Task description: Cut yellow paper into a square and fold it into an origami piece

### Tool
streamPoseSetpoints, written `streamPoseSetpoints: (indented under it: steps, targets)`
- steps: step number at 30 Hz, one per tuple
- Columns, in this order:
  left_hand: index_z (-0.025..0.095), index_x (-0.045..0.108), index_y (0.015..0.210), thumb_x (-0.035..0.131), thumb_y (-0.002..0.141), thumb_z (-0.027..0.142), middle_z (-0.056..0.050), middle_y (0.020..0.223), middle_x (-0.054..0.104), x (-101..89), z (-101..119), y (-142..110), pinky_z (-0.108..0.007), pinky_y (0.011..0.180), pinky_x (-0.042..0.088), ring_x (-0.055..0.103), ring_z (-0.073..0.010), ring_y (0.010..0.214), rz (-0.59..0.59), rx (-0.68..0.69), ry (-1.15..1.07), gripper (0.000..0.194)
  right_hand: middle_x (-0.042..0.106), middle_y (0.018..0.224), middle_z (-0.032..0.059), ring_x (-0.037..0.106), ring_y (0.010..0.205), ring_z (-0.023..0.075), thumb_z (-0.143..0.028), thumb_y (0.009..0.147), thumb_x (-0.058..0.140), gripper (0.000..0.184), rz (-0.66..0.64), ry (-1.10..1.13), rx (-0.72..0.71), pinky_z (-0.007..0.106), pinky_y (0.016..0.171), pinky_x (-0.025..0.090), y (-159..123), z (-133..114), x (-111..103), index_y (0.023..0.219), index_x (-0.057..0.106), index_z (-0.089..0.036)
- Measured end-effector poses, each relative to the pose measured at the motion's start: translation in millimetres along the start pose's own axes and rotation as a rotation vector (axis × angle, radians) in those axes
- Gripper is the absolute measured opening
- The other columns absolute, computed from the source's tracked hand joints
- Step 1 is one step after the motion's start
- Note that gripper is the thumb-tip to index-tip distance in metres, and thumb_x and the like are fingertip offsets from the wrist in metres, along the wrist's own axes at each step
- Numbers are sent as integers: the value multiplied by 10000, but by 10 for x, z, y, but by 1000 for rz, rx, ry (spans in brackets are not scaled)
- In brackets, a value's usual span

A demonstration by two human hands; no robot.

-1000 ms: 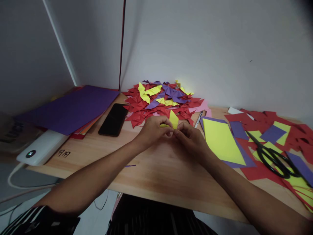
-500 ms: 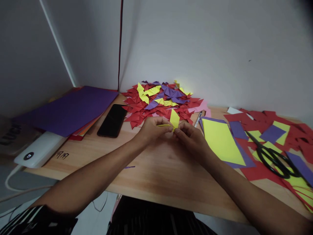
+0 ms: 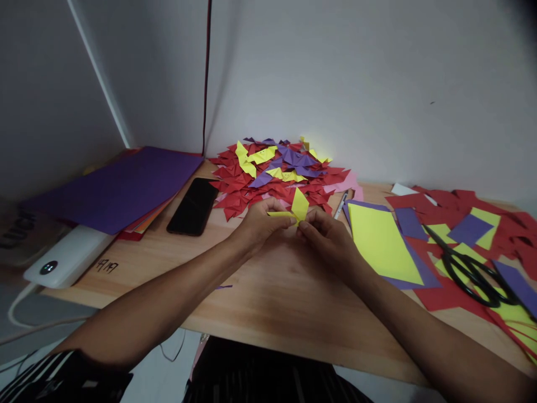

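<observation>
Between my two hands is a small piece of folded yellow paper, with one pointed flap standing up and another sticking out to the left. My left hand pinches its left part between thumb and fingers. The thumb and fingertips of my right hand are closed on its lower right side. My fingertips hide the paper's lower folds. Just behind the hands lies a heap of folded paper shapes in red, purple, yellow and pink; some yellow ones carry small dark dots.
To the left are a black phone, a stack of coloured sheets and a white power bank. On the right lie a yellow sheet over purple ones, a pen, black-handled scissors and red paper scraps.
Both hands stay almost in place, still pinching the yellow paper. Its upright flap has turned slightly and looks a little wider. The camera view has shifted very slightly.
</observation>
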State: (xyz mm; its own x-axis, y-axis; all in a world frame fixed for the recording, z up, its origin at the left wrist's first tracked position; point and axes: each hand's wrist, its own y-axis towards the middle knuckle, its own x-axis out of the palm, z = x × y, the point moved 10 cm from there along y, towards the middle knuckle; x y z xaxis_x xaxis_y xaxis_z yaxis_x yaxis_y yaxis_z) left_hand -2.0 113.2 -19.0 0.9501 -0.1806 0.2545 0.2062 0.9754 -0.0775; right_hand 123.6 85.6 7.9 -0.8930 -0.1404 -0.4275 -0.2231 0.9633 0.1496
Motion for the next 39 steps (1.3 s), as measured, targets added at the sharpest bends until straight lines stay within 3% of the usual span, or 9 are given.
streamPoseSetpoints:
  steps: [8, 13, 19, 26, 28, 33, 39]
  targets:
    - [157, 492, 709, 730, 584, 170, 61, 665, 523, 25, 122, -33, -193, 546, 332, 463, -50, 578, -15, 50, 51, 268, 556, 661, -7, 491, 603, 132, -345, 871, 552, 223, -20, 2, 8, 280, 581, 362, 19, -19, 23, 701, 531, -202]
    - [158, 495, 728, 703, 585, 120, 54, 668, 567, 52, 273, -26, -187, 559, 353, 500, -55, 586, -43, 168, 164, 255, 562, 675, -3, 488, 614, 135, -347, 874, 549, 231, -12, -15, -30, 282, 583, 360, 16, -28, 25, 693, 522, -205]
    - [136, 550, 778, 701, 625, 142, 13, 695, 624, 48, 192, 4, -212, 592, 422, 554, -72, 588, -92, 84, 133, 215, 562, 694, 3, 481, 619, 144, -356, 864, 544, 201, 41, -43, 0, 291, 586, 357, 9, -21, -21, 731, 525, -206]
    - [149, 588, 769, 672, 671, 129, 0, 746, 644, 68, 384, -81, -213, 621, 431, 593, -100, 687, -49, 299, 370, 130, 503, 690, -9, 458, 636, 141, -320, 849, 529, 199, 86, -119, -14, 292, 602, 339, 11, -65, -58, 692, 478, -209]
    - [146, 597, 805, 694, 654, 127, -9, 781, 657, 62, 364, -71, -214, 628, 438, 598, -100, 695, -52, 264, 300, 181, 493, 683, -14, 455, 633, 141, -311, 855, 505, 176, 108, -143, -7, 294, 605, 341, 9, -36, -88, 713, 475, -210]
    - [137, 598, 929, 734, 631, 132, -8, 759, 657, 103, 154, -42, -215, 624, 443, 585, -81, 633, -102, 1, 52, 327, 475, 634, -28, 435, 577, 139, -334, 860, 485, 159, 111, -82, 57, 290, 558, 334, 22, 80, -124, 754, 449, -221]
    - [135, 623, 891, 764, 643, 204, -4, 717, 639, 141, 88, -49, -212, 610, 416, 561, -78, 621, -136, -55, 45, 293, 477, 655, -25, 438, 590, 138, -309, 868, 486, 136, 112, -66, 33, 291, 570, 353, 20, 73, -121, 770, 454, -221]
